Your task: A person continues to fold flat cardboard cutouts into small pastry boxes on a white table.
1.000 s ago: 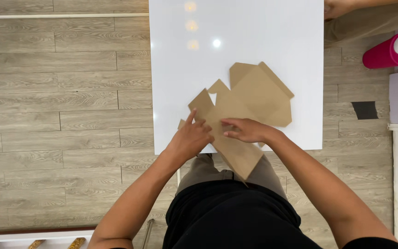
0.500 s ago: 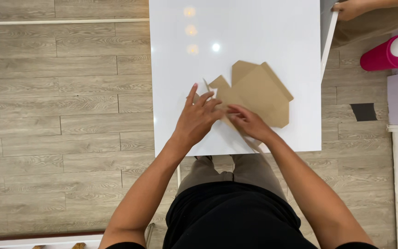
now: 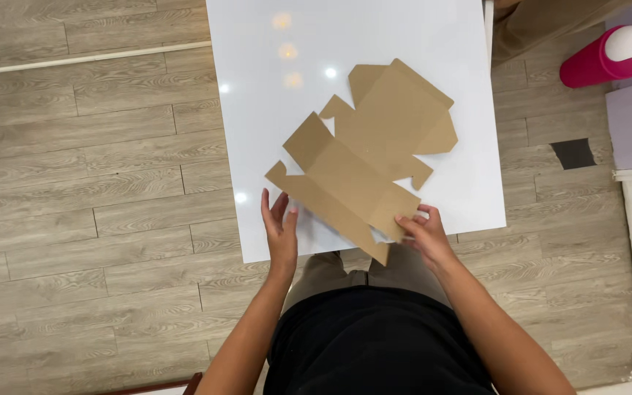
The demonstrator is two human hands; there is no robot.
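Cardboard blank (image 3: 363,157) now unfolded across tabletop (image 3: 272,88) near edge; my right hand (image 3: 422,232) pinches its corner, left hand (image 3: 279,227) lifted off, open.

Left hand (image 3: 281,232) open, fingers spread; right hand (image 3: 424,234) fingers pinched.

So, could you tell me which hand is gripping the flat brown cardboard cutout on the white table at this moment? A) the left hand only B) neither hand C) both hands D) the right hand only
D: the right hand pinches the near edge of the cardboard cutout, while the left hand is held open beside it, its fingers apart from the card over the white table.
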